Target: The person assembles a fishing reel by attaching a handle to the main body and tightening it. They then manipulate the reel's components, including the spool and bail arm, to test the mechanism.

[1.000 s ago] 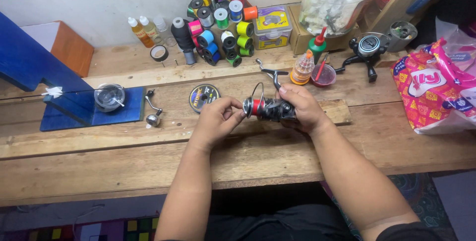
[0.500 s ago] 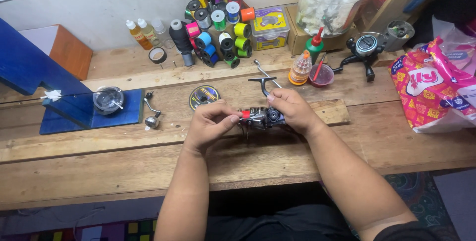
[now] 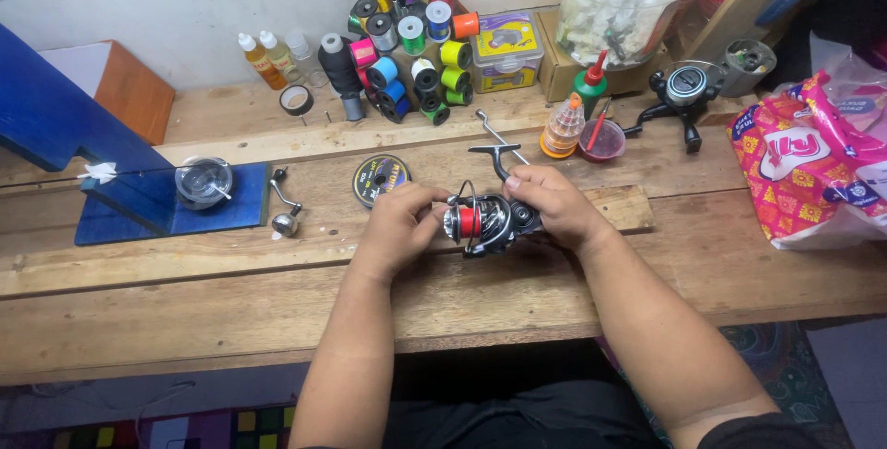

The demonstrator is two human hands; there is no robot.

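While gripped: one reel (image 3: 485, 220), two hands (image 3: 399, 227).

I hold both forearms stretched forward, converging. My left hand (image 3: 399, 223) curls inward, fingertips pinched together toward the right. My right hand (image 3: 551, 209) lies knuckles up, fingers bent and closed, thumb tucked toward the left hand.

I note a pink and yellow printed bag (image 3: 813, 167) at the bench's right end. Left of it, against the wall, stands a brown cardboard box (image 3: 557, 68), with a small yellow and purple box (image 3: 505, 50) just beside that. Further left of the bag lies a round flat spool with a yellow and black label (image 3: 379, 178).
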